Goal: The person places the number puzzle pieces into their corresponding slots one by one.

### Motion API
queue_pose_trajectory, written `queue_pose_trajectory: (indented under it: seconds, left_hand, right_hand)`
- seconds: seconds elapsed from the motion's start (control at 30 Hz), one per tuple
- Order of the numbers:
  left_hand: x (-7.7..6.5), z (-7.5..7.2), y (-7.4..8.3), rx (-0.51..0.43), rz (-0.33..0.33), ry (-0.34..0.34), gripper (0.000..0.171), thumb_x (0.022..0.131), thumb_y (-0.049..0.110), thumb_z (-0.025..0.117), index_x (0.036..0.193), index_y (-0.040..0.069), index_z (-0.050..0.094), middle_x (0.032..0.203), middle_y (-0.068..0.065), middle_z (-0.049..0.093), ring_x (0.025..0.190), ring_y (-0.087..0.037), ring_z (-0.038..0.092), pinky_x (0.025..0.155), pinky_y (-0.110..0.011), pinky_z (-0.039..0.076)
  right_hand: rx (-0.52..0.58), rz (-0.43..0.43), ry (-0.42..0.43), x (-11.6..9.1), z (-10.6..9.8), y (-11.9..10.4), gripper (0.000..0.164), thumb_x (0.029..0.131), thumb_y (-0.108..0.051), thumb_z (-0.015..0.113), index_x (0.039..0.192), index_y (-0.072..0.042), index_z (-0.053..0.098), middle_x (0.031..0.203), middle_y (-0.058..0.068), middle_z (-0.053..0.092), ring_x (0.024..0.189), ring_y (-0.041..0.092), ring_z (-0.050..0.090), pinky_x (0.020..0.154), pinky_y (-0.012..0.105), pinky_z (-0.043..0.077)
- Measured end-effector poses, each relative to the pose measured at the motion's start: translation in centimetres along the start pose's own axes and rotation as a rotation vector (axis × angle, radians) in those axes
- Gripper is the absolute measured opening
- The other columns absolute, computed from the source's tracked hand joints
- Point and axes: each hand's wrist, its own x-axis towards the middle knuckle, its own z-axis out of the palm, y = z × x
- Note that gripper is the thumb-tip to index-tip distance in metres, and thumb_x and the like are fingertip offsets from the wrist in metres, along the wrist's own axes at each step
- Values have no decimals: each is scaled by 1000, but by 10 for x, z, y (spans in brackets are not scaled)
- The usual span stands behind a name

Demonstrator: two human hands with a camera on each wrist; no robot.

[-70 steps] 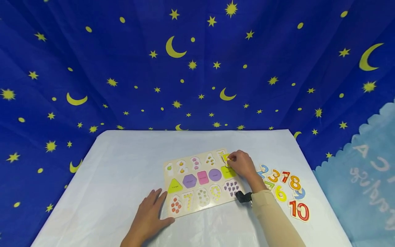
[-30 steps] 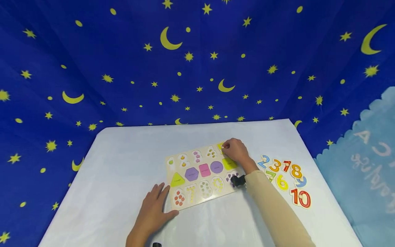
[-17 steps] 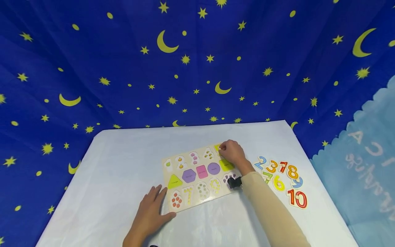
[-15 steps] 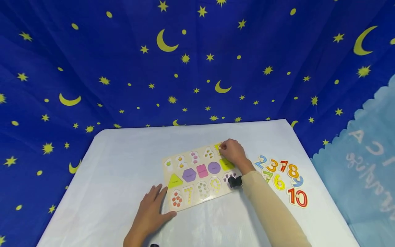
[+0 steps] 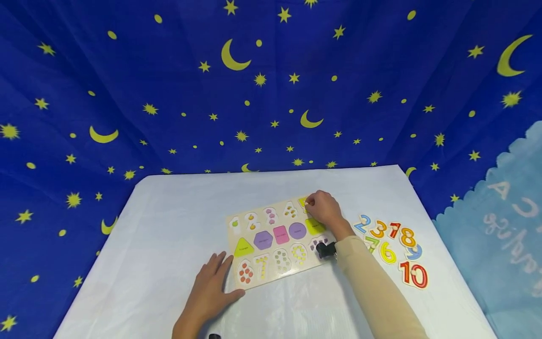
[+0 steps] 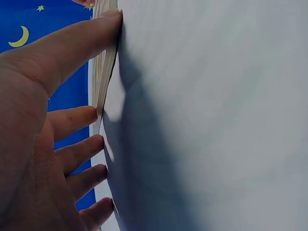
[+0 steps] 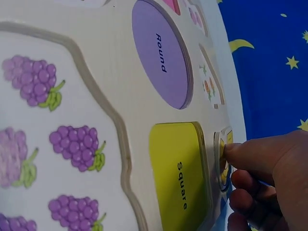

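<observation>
A wooden number puzzle board [image 5: 271, 272] lies tilted slightly on the white table. My right hand [image 5: 325, 208] pinches a yellow number 5 puzzle piece [image 5: 302, 202] between thumb and fingers at the board's far right corner. In the right wrist view the 5 piece [image 7: 223, 161] is at its recess, beside the yellow square [image 7: 180, 178]; whether it sits fully flush cannot be told. My left hand [image 5: 209, 288] rests against the board's left edge, fingers spread, thumb at the near corner. The left wrist view shows its fingertips [image 6: 109, 21] touching the board's side.
Right of the board lie several loose number pieces, among them a blue 2 [image 5: 362, 223], yellow 6 [image 5: 387, 253] and red 10 [image 5: 414, 275]. A black wrist camera [image 5: 325, 250] hangs over the board's grape recess. Blue star-patterned cloth [image 5: 271, 94] hangs behind the table.
My right hand has brought the yellow 5 from above the board's right side to the far corner recess and holds it there. My left hand keeps its place; the head view shifts slightly.
</observation>
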Motion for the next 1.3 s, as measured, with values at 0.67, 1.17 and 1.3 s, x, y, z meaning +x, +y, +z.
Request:
queue_pose_trajectory:
  seconds: [0.67, 1.17, 1.3]
  left_hand:
    - [0, -1, 1, 6, -18, -27, 92, 70, 56, 78, 142, 8, 47, 148, -15, 37, 139, -39, 23, 109, -56, 20]
    - [-1, -2, 3, 2, -26, -24, 93, 70, 57, 78, 142, 8, 46, 149, -14, 37, 139, -39, 23, 109, -56, 20]
    - [0, -1, 3, 2, -33, -36, 93, 70, 57, 78, 143, 8, 46, 149, -14, 36, 140, -38, 22, 109, -56, 20]
  right_hand:
    - [18, 16, 18, -2, 3, 1, 22, 86, -23, 69, 99, -5, 71, 86, 4, 57, 79, 21, 53, 73, 35, 45]
    - [37, 1, 24, -3, 3, 1, 25, 84, -21, 70, 103, -5, 71, 86, 4, 58, 79, 21, 53, 73, 36, 45]
    - [31, -24, 22, -6, 2, 2, 29, 83, -21, 71, 108, -5, 69, 85, 4, 57, 78, 21, 52, 70, 36, 43]
